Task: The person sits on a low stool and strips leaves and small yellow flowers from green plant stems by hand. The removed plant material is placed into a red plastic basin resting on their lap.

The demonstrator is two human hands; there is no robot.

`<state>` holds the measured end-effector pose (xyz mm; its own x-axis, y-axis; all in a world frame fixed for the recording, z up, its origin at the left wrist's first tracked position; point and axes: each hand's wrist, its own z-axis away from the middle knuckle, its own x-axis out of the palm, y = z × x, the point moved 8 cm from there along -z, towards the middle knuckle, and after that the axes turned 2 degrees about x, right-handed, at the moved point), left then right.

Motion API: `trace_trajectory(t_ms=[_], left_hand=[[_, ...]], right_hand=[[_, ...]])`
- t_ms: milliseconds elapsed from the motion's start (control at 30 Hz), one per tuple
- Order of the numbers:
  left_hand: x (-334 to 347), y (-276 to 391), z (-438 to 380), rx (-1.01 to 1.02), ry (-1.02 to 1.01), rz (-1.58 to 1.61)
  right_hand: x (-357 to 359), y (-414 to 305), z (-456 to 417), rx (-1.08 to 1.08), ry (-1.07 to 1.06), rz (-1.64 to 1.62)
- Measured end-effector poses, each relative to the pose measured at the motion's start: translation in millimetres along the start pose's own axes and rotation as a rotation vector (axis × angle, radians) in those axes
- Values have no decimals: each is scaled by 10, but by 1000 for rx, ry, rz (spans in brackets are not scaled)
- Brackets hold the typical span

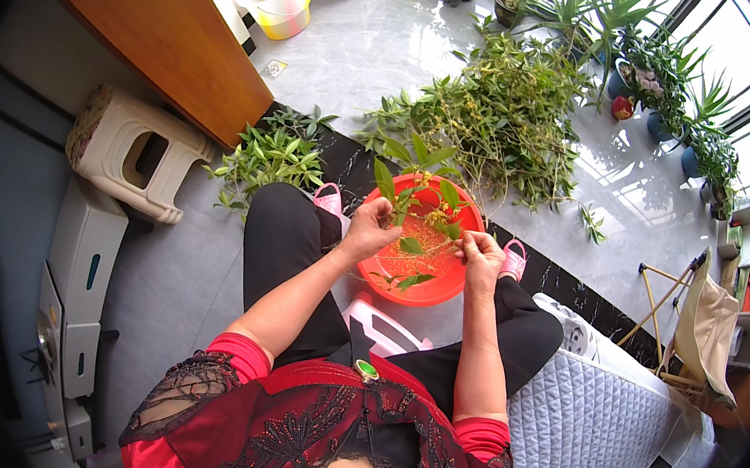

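Between my feet is a red plastic basin (434, 295) with many small orange-yellow blossoms (414, 256) scattered over its bottom. A leafy branch with yellow flower clusters (441, 215) spans the basin under both hands. My left hand (370, 230) is at the basin's left rim, fingers closed on the branch. On the right side, my right hand (479, 249) pinches with thumb and fingertips at a thin stem of the branch; the exact grip is partly hidden. Beyond the basin lies a large heap of cut flowering branches (500, 109). A smaller pile of leafy cuttings (276, 160) is at the left.
A beige plastic stool (141, 152) stands left, near a wooden door (163, 23). A yellow-and-pink bucket (277, 4) is at the back left. Potted plants (703, 157) line the windows. Right are a folding chair (701, 326) and a quilted grey cover (588, 432). One loose sprig (591, 224) lies beyond the basin.
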<state>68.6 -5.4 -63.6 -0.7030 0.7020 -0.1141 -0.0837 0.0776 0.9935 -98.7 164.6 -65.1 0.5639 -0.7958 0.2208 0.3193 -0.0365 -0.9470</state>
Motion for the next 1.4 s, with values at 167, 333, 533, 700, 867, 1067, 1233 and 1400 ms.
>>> trace_trajectory(t_ms=[167,333,533,700,867,1067,1233,1400], left_hand=[[-132,-19,-8,-23,88,15],[-180,67,-18,-41,139,10],[-217,62,-25,-31,166,10],[-211,-60,-45,-51,146,16],[-183,-62,-25,-47,132,-24],[1,-11,19,-1,39,-86],[182,17,63,-42,-88,-159],[234,-87,49,44,-92,-37]], right_hand=[[-133,-163,-35,-11,12,40],[14,20,-33,77,-113,185],[44,7,-17,-239,-61,650],[46,60,-46,-179,-78,727],[93,-306,102,-286,45,463],[306,-448,247,-250,-123,118],[613,-261,361,-232,-274,248],[611,75,312,-168,-234,373]])
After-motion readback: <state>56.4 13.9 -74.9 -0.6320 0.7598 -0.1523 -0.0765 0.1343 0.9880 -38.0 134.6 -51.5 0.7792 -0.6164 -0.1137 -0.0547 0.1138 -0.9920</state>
